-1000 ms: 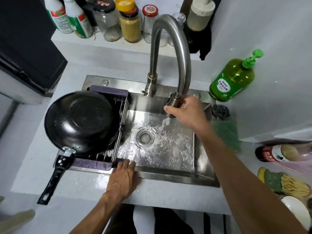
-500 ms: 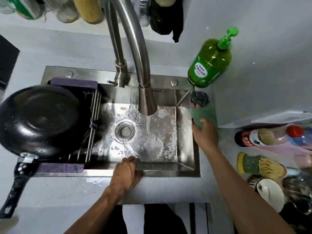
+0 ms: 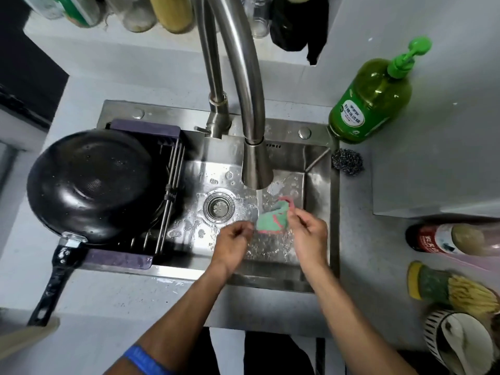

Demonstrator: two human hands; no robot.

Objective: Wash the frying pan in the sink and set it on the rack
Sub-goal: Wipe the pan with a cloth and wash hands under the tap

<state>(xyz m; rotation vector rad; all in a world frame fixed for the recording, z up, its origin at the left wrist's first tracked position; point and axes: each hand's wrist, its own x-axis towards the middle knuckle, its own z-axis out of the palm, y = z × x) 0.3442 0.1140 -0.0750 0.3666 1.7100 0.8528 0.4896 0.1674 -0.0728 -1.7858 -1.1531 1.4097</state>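
The black frying pan (image 3: 92, 185) lies upside down on the purple-ended wire rack (image 3: 167, 201) over the left side of the steel sink (image 3: 319, 190), its handle (image 3: 51, 282) sticking out over the counter toward me. Water runs from the faucet (image 3: 254, 158) into the basin. Under the stream, my right hand (image 3: 308, 236) pinches a green cloth with pink edging (image 3: 272, 219). My left hand (image 3: 234, 242) is beside the cloth with fingers curled at its left edge; the blur hides whether it grips it.
A green dish soap bottle (image 3: 370, 104) and a steel scourer (image 3: 347, 161) sit at the sink's back right corner. Bottles, a brush and a striped bowl (image 3: 457, 345) crowd the right counter. Jars line the back shelf.
My right hand left the faucet, picked the green cloth up from the right rim and brought it under the water. My left hand came off the sink's front edge to meet it.
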